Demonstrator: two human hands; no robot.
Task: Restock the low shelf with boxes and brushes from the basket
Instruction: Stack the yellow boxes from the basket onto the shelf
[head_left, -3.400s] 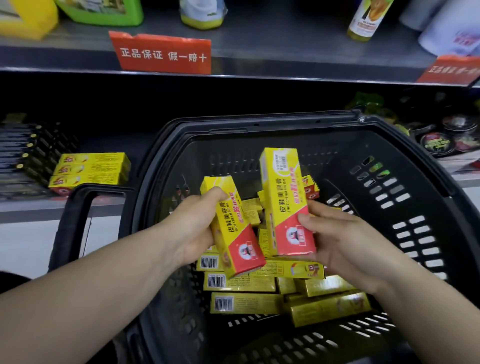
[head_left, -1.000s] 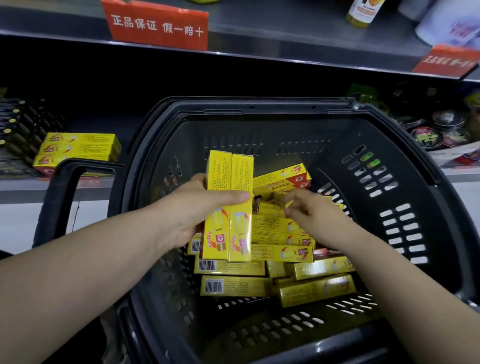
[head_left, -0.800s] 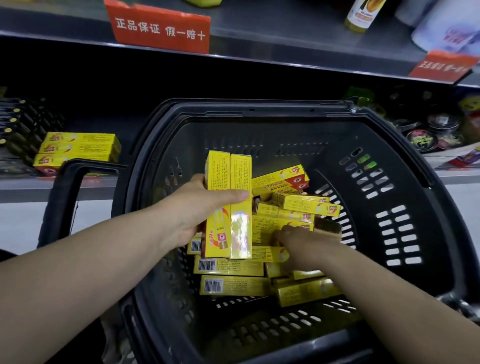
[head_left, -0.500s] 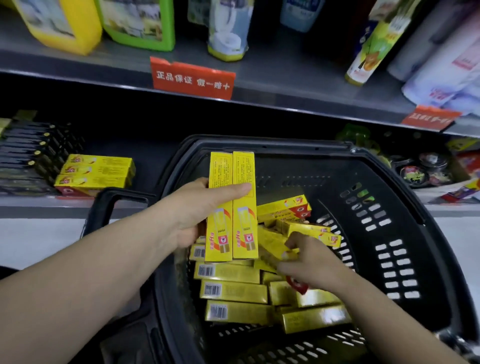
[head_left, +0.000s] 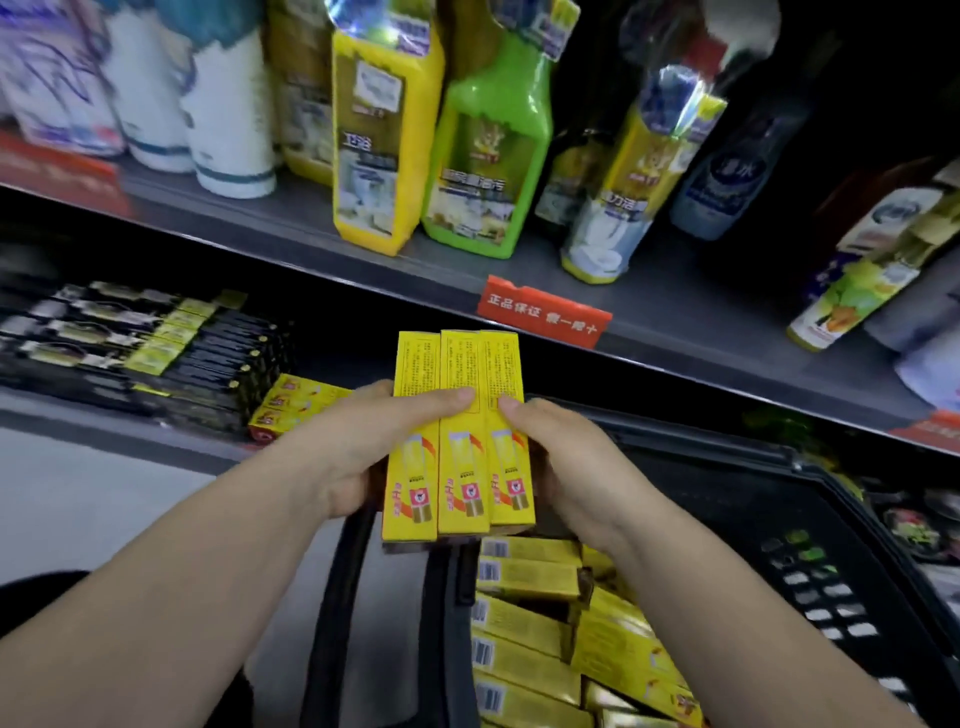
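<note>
Three yellow boxes (head_left: 460, 436) stand side by side, upright, held above the black basket's (head_left: 769, 525) left rim. My left hand (head_left: 358, 447) grips them from the left with its thumb across the front. My right hand (head_left: 561, 462) presses on the right-hand box. Several more yellow boxes (head_left: 524, 613) lie stacked inside the basket. A small pile of the same yellow boxes (head_left: 291, 408) sits on the low shelf (head_left: 104, 415) just behind my left hand. No brush is visible.
Black flat packs (head_left: 156, 348) fill the low shelf's left side. The upper shelf (head_left: 467, 275) carries yellow and green cleaner bottles and a red price tag (head_left: 543, 310). Round tins (head_left: 914, 525) lie at the far right. The basket handle (head_left: 337, 613) hangs below my hands.
A third box has joined the two in my left hand, brought by my right hand out of the basket. The boxes rose and the view tilted up toward the shelves.
</note>
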